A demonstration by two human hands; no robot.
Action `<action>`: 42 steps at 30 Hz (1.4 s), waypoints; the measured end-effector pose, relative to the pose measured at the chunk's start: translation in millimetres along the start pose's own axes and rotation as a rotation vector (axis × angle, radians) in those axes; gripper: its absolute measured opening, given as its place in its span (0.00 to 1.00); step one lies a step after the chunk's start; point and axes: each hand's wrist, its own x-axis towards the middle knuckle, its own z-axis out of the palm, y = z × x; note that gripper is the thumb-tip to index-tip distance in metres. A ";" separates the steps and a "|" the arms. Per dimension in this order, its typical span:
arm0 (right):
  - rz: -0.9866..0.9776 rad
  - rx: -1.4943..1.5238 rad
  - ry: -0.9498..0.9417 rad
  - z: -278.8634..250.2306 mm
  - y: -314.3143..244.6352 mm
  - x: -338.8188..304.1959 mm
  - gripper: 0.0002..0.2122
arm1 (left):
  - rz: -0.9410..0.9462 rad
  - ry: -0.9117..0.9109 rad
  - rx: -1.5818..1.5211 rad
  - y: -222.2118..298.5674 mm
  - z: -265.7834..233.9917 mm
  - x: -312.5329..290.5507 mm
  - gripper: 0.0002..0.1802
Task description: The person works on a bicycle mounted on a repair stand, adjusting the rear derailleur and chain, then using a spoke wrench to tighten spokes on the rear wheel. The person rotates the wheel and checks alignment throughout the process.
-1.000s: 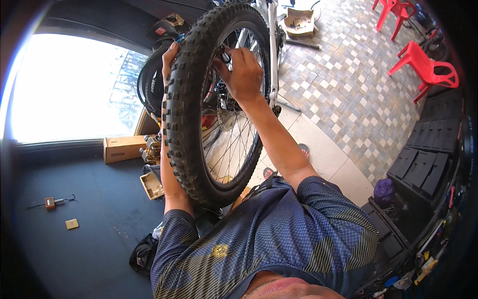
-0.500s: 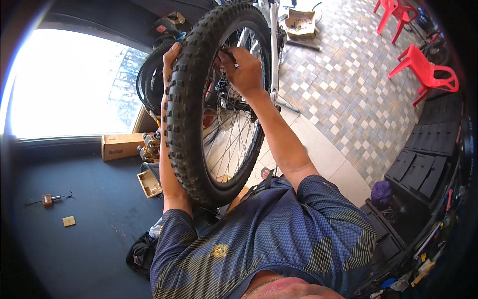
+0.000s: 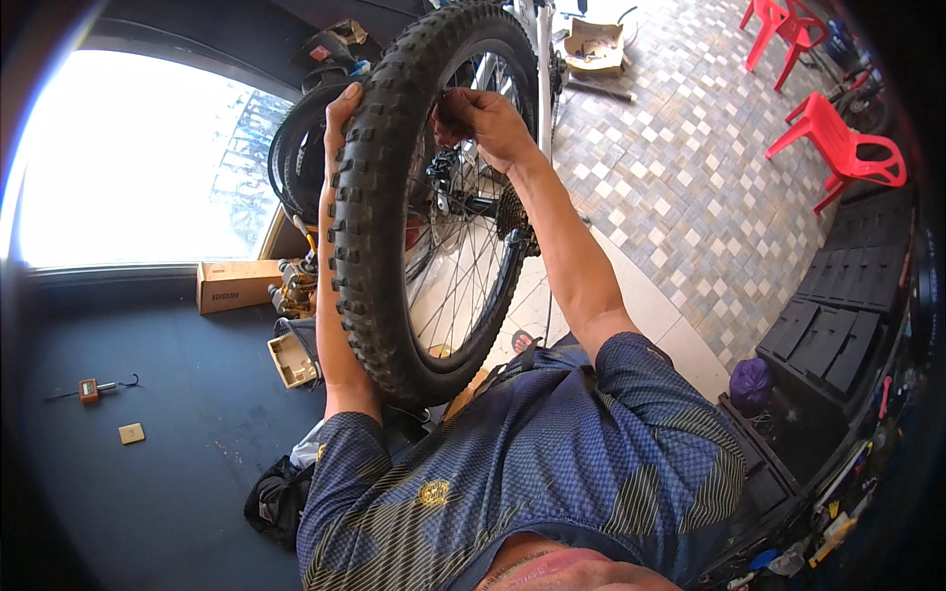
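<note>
A bicycle wheel with a thick knobbly black tyre (image 3: 372, 236) stands upright before my chest, beside a white bike frame (image 3: 545, 108). My left hand (image 3: 340, 116) is closed against the tyre's outer left side, its thumb on the tread and its other fingers mostly hidden. Through the wheel's right side reaches my right hand (image 3: 493, 126), near the upper inner rim. Its fingers are bent together; their tips are in shadow, and whatever they grip cannot be made out. Below that hand show the hub (image 3: 480, 206), spokes (image 3: 458, 286) and a cassette (image 3: 511, 212).
Other tyres (image 3: 296, 158) lean by the bright window at left. A cardboard box (image 3: 236, 286) and a small open box (image 3: 293, 361) stand by the dark blue wall. Red chairs (image 3: 843, 143) and dark storage bins (image 3: 828, 340) are at right; an open carton (image 3: 594, 46) lies on the tiled floor.
My right hand has shifted slightly right and up and turned at the wrist, uncovering the cassette. My left hand keeps its place on the tyre.
</note>
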 end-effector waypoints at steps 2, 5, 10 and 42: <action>0.014 -0.031 0.009 3.0 -1.8 -0.3 0.13 | 0.014 -0.006 0.025 -0.1 -0.9 -0.1 0.25; -0.058 -0.301 0.106 9.7 -6.7 -8.7 0.12 | -0.066 0.029 -0.055 2.1 0.2 -6.1 0.25; -0.109 -0.358 0.093 2.0 -10.8 -12.8 0.12 | 0.027 0.087 -0.035 0.8 1.3 -8.0 0.24; -0.324 -1.070 -0.007 -17.8 -21.9 -8.4 0.13 | -0.013 -0.104 -0.133 -8.9 -16.4 -9.5 0.21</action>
